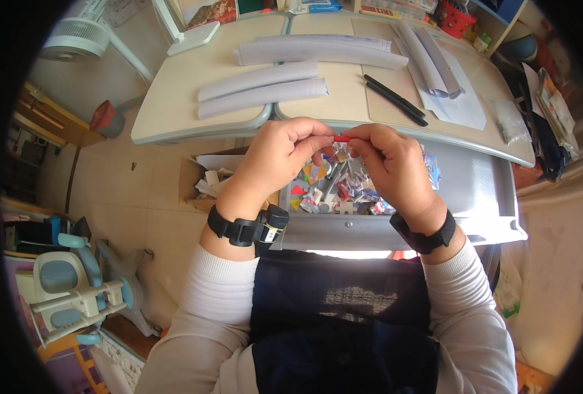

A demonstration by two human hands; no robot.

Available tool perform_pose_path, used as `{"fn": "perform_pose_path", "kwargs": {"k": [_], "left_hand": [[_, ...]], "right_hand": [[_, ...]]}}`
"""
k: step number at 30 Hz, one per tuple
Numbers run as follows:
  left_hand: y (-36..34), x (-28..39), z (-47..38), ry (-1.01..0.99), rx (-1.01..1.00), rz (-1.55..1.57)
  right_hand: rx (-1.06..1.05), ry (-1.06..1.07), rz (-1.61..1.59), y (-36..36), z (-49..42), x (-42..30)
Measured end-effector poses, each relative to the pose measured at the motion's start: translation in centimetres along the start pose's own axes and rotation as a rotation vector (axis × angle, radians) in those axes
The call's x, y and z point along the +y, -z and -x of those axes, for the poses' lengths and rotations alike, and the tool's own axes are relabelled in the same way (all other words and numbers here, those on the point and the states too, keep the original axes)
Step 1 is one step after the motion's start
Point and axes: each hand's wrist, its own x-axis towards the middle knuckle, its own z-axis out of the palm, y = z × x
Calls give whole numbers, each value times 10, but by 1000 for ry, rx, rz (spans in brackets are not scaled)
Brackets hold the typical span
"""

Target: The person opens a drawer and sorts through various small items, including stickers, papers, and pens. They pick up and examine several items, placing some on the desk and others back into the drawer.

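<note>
Between my two hands is a small red stick-like object, too small to name more exactly. My left hand pinches its left end with thumb and forefinger. The right end is pinched by the thumb and forefinger of my right hand. Both hands are above an open grey drawer that is pulled out from under the desk. Inside the drawer lies a jumble of small items, among them paper scraps, a yellow triangle and shiny wrappers. My hands hide part of this heap.
On the cream desk lie rolled paper sheets and two black pens. A white lamp base stands at the back left. A cardboard box with paper scraps sits left of the drawer. A child's chair stands at lower left.
</note>
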Motion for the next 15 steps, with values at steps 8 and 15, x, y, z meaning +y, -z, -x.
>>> {"fn": "perform_pose_path", "kwargs": {"k": [8,15], "left_hand": [[-11,2,7,15,109,-24],[72,-33,21,143,-74,-206]], "right_hand": [[-48,-183,-144,-5,-1,0],[-186,-205,-59,-4,-2,4]]}}
